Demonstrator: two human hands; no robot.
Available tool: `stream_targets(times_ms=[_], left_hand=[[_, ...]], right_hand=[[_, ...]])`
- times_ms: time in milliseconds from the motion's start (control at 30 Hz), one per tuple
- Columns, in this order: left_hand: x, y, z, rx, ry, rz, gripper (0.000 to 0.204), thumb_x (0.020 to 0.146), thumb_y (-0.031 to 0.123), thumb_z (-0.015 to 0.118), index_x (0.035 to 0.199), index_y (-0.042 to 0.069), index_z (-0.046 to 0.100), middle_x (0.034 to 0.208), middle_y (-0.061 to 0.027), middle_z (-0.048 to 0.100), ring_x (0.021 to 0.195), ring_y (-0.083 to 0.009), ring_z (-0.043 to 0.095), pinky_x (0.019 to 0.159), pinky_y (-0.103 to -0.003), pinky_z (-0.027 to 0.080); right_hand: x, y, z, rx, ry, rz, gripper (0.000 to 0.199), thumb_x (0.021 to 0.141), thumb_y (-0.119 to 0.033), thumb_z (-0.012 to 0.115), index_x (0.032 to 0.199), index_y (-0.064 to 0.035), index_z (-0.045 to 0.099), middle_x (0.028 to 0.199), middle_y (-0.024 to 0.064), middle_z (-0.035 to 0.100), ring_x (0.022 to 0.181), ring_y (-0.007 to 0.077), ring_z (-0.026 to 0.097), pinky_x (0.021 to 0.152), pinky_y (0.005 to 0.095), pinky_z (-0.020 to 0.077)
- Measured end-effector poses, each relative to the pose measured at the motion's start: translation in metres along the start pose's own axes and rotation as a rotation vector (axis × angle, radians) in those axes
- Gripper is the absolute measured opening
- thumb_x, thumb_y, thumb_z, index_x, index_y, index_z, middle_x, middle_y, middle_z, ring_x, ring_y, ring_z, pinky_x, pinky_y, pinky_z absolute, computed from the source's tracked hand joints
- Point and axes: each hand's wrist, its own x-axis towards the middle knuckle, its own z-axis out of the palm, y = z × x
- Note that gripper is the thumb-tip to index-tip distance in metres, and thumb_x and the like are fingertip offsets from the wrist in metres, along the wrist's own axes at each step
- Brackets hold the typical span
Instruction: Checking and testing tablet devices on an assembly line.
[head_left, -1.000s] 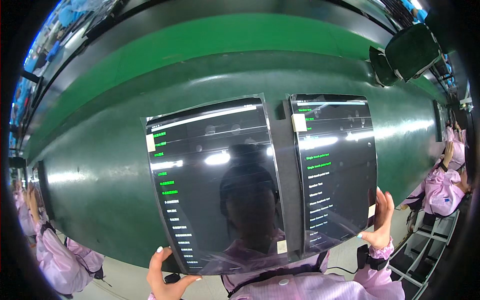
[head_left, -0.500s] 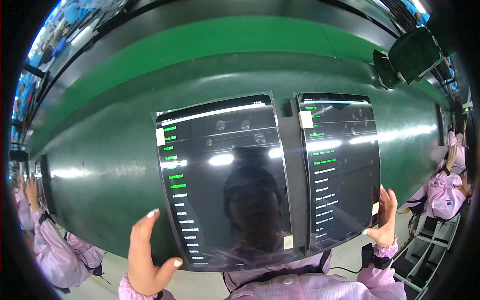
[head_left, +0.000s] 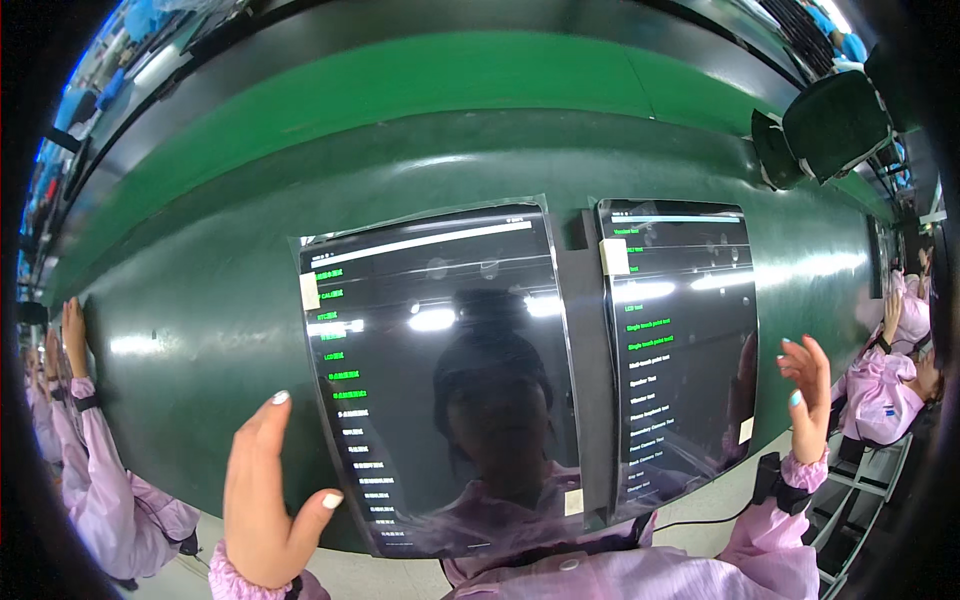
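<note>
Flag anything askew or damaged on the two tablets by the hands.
Nothing stands out. Both the left tablet and the right tablet lie flat on the green belt, screens lit and uncracked under clear film. Left hand and right hand flank them, open.

Head view, close above tablets

Open hands flank two dark tablets on a green belt.

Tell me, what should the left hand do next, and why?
Probably move right to grip the left tablet's edge. The left hand is open beside the left tablet, thumb near its edge, and the right hand is open by the right tablet.
</note>
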Motion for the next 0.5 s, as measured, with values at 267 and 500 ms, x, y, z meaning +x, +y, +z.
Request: stream_targets(times_ms=[267, 500], left_hand=[[0.013, -0.001, -0.004, 0.081, 0.124, 0.063, 0.057, 0.074, 0.024, 0.057, 0.118, -0.006, 0.038, 0.113, -0.0219, 0.044, 0.099, -0.0341, 0.045, 0.085, -0.039, 0.036], [0.03, -0.001, 0.015, 0.003, 0.156, 0.114, 0.058, 0.072, 0.019, 0.056, 0.119, -0.005, 0.033, 0.111, -0.0245, 0.042, 0.098, -0.0377, 0.043, 0.085, -0.041, 0.035]], right_hand=[[0.043, -0.003, -0.011, -0.102, 0.163, -0.158, 0.041, 0.082, -0.016, 0.046, 0.118, 0.0052, 0.04, 0.113, 0.0157, 0.049, 0.104, 0.0243, 0.048, 0.091, 0.0332, 0.0336], [0.071, -0.025, 0.024, -0.135, 0.053, -0.339, 0.037, 0.076, -0.016, 0.048, 0.107, 0.0054, 0.047, 0.106, 0.016, 0.053, 0.101, 0.0247, 0.048, 0.088, 0.033, 0.0334]])
